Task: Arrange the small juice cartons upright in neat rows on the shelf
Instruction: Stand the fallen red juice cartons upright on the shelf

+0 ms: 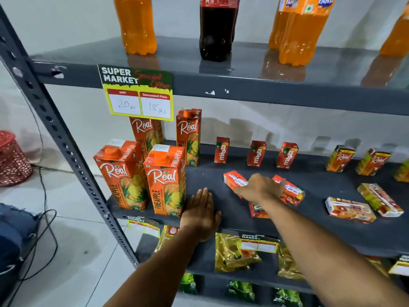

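Three small red Maaza cartons (256, 153) stand upright in a row at the back of the dark middle shelf (205, 176). In front of them three more red cartons lie flat. My right hand (261, 188) rests on top of one lying carton (234, 180), fingers curled over it; another lying carton (292, 191) is just right of the hand, and a third (256, 211) shows under my wrist. My left hand (202, 211) lies flat and open on the shelf's front edge, holding nothing. Small Real cartons (340, 158) stand at the back right, and two (350, 209) lie flat nearby.
Several tall orange Real pineapple cartons (164, 180) stand at the shelf's left. Soda bottles (215, 27) are on the shelf above, whose edge carries a price sign (137, 91). Yellow packets (234, 251) fill the shelf below. A red basket (12, 159) sits on the floor at left.
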Motion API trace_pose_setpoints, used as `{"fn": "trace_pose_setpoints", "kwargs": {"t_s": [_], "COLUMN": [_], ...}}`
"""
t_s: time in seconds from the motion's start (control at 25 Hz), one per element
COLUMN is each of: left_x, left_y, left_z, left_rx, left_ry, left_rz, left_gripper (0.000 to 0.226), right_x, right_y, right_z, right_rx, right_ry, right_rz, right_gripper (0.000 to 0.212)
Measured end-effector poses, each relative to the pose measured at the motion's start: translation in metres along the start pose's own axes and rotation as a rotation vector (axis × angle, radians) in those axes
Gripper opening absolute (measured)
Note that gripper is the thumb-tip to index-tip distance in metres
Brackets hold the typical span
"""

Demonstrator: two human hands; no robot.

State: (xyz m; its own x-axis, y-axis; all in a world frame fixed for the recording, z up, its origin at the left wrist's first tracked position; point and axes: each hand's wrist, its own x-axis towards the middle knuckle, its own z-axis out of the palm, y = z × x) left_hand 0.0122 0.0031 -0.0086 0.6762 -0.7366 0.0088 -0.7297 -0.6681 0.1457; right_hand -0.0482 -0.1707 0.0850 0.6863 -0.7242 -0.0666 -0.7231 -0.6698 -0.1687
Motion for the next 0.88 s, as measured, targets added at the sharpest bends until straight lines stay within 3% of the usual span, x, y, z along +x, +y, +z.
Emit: {"fn": "trace_pose_setpoints", "kwargs": {"t_s": [0.12, 0.32, 0.48, 0.64, 0.88], "left_x": [0.001, -0.002, -0.002, -0.002, -0.002], "left_y": [0.001, 0.003, 0.003, 0.004, 0.004], "left_z": [0.000, 0.000, 0.000, 0.000, 0.002], "left_rx": [0.004, 0.001, 0.015, 0.022, 0.029], "left_ry": [0.005, 0.031, 0.041, 0.036, 0.057], "left_rz": [-0.005, -0.007, -0.018, -0.029, -0.031], "left_gripper": [0.074, 0.073, 0.073, 0.074, 0.075], "right_x": [0.019, 0.034, 0.033, 0.043, 0.052], "right_y": [0.005, -0.005, -0.014, -0.015, -0.025], "right_z": [-0.026, -0.043, -0.056, -0.066, -0.068], "right_rx": [-0.123, -0.393, -0.604, -0.661, -0.647], "right_ry": [-0.059, 0.074, 0.092, -0.082, -0.122], "right_rz": [-0.240, -0.826, -1.165, -1.149, -1.082], "right_gripper": [0.050, 0.046, 0.051, 0.042, 0.056]}}
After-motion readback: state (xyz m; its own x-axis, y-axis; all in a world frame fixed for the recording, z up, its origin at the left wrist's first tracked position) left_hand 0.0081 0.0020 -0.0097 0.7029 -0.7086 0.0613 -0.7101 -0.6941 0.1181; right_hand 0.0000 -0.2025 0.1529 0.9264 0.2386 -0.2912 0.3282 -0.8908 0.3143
